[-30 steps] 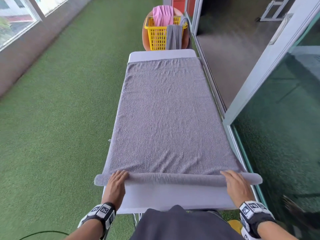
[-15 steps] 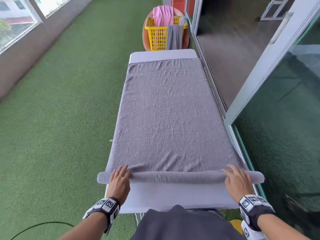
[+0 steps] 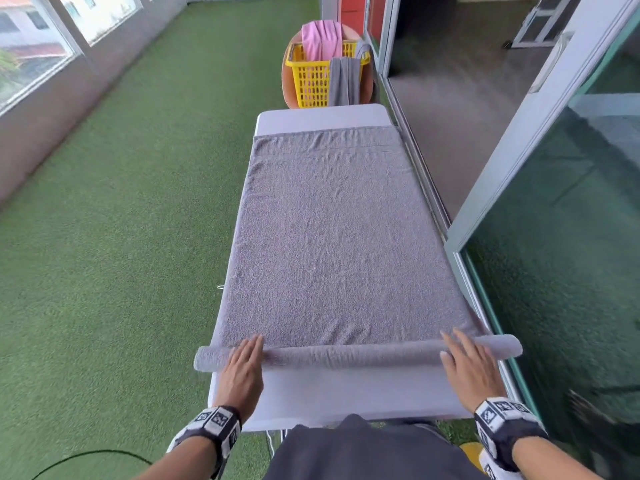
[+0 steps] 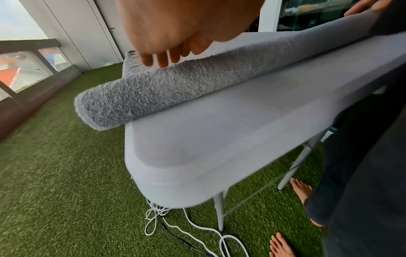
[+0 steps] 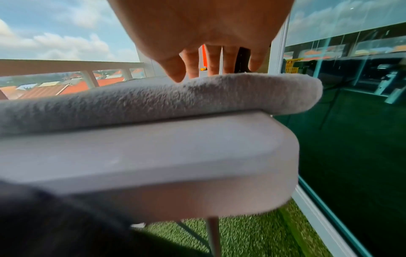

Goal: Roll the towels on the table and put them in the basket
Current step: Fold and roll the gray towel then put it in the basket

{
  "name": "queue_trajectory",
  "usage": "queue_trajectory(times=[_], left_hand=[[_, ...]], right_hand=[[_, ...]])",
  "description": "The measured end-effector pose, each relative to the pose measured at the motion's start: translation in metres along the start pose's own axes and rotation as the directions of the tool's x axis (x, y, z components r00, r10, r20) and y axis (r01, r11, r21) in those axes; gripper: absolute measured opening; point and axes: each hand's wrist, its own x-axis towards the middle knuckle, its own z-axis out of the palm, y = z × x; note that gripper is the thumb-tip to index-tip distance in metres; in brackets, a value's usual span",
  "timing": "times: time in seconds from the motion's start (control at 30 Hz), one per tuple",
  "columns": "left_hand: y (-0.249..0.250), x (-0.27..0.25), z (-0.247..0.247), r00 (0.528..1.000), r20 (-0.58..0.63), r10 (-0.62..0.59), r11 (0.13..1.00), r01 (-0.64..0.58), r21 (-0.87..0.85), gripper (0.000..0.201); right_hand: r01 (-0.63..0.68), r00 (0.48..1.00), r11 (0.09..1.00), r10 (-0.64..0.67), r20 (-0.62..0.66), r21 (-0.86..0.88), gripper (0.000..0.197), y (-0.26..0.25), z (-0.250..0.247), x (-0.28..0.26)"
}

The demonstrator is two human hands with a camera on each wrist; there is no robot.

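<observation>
Grey towel (image 3: 332,244) part-rolled on white table (image 3: 346,393), both hands flat on the roll.

Left to right: green turf (image 3: 121,237) lay open along the table's left side; left hand (image 3: 242,368) sat near the roll's overhanging left end, fingers straight and together; right hand (image 3: 467,365) sat near the right end, fingers straight, slightly spread; glass door (image 3: 554,237) stood close along the right edge. Yellow basket (image 3: 311,81) stood beyond the far end, pink towel (image 3: 320,38) and grey cloth (image 3: 344,81) draped on it.

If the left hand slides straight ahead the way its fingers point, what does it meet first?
Only more of the grey towel: the left hand lies on the roll, fingers pointing up the flat stretch. Nothing else shows before the table's far end.
</observation>
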Motion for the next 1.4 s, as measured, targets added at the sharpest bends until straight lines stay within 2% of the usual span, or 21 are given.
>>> queue_trajectory(times=[0.07,0.13,0.17,0.27,0.33,0.4,0.43,0.5,0.57,0.67,0.7,0.77,0.83,0.93,1.0,1.13,1.17,1.23,1.27,1.37,1.4], left_hand=[[-0.002,-0.010,0.007,0.996,0.045,0.073,0.997,-0.073,-0.003,0.047],[0.001,-0.019,0.004,0.990,0.122,0.073,0.997,-0.069,-0.037,0.052],[0.005,-0.019,-0.001,0.989,0.134,0.069,0.997,-0.065,-0.036,0.045],[0.015,-0.008,-0.016,0.996,0.013,0.094,0.994,-0.094,0.050,0.008],[0.016,-0.001,-0.012,0.998,-0.027,0.060,0.993,-0.057,0.098,0.036],[0.019,0.000,-0.004,0.999,-0.027,0.023,0.993,-0.020,0.113,0.050],[0.021,-0.002,-0.003,0.999,-0.012,0.031,0.992,-0.029,0.123,0.047],[0.022,-0.011,0.003,0.995,0.074,0.067,0.990,-0.075,0.120,0.043],[0.025,-0.017,0.001,0.981,0.186,0.051,0.996,-0.063,0.063,0.049],[0.028,-0.011,-0.007,0.991,0.130,0.018,0.996,-0.029,0.087,0.017],[0.029,-0.007,-0.008,0.993,0.119,-0.018,0.995,0.007,0.096,0.019],[0.033,-0.002,-0.008,0.993,0.109,-0.043,0.996,0.034,0.082,0.041],[0.038,-0.002,-0.005,0.995,0.090,-0.049,0.995,0.041,0.087,0.051],[0.033,-0.010,0.005,0.982,0.189,0.000,0.995,-0.018,0.094,0.076],[0.034,-0.014,0.005,0.971,0.239,0.000,0.990,-0.034,0.137,0.064],[0.035,-0.009,-0.003,0.992,0.112,0.058,0.992,-0.070,0.106,0.015],[0.037,-0.007,-0.006,0.996,0.081,0.045,0.991,-0.054,0.124,0.018],[0.038,-0.006,-0.002,0.996,0.091,0.010,0.995,-0.019,0.098,0.050],[0.038,-0.008,0.000,0.997,0.076,-0.007,0.995,-0.001,0.103,0.054],[0.034,-0.017,0.007,0.987,0.154,0.045,0.995,-0.058,0.085,0.081],[0.034,-0.020,0.006,0.981,0.193,0.037,0.992,-0.059,0.109,0.079]], right_hand=[[0.027,0.997,0.998,-0.023,0.073,-0.051,0.054,0.004,0.010,-0.013],[0.043,0.992,0.997,-0.035,0.121,-0.064,0.052,0.007,0.015,-0.022],[0.026,0.993,0.998,-0.020,0.115,-0.057,0.047,0.008,0.013,-0.024],[0.007,0.995,0.997,0.000,0.099,-0.077,0.029,0.005,0.000,-0.015],[0.012,0.999,0.997,-0.009,0.039,-0.078,0.035,0.005,-0.002,-0.006],[0.040,0.998,0.997,-0.043,-0.042,-0.066,0.046,0.008,0.004,-0.004],[0.064,0.996,0.995,-0.068,-0.050,-0.080,0.050,0.011,0.008,-0.004],[0.076,0.996,0.993,-0.070,0.061,-0.091,0.052,0.013,0.012,-0.010],[0.063,0.989,0.995,-0.052,0.136,-0.074,0.042,0.012,0.005,-0.014],[0.071,0.985,0.993,-0.054,0.165,-0.096,0.028,0.009,-0.008,-0.009],[0.055,0.986,0.993,-0.038,0.163,-0.103,0.022,0.007,-0.012,-0.004],[0.022,0.995,0.995,-0.013,0.095,-0.093,0.035,0.007,-0.016,0.002],[0.023,0.999,0.999,-0.021,0.038,-0.047,0.047,0.006,-0.014,0.000],[0.058,0.986,0.997,-0.051,0.161,-0.041,0.057,0.010,-0.003,-0.013],[0.079,0.981,0.993,-0.061,0.185,-0.092,0.049,0.012,0.000,-0.021],[0.052,0.990,0.991,-0.035,0.134,-0.126,0.034,0.010,-0.009,-0.018],[0.040,0.994,0.993,-0.029,0.101,-0.112,0.037,0.009,-0.010,-0.015],[0.008,1.000,0.999,-0.008,0.006,-0.045,0.045,0.010,-0.007,-0.014],[0.003,1.000,1.000,-0.003,-0.009,-0.013,0.050,0.012,-0.004,-0.015],[0.041,0.990,0.999,-0.037,0.138,-0.027,0.063,0.020,0.008,-0.025],[0.066,0.986,0.997,-0.058,0.157,-0.044,0.063,0.021,0.009,-0.029]])
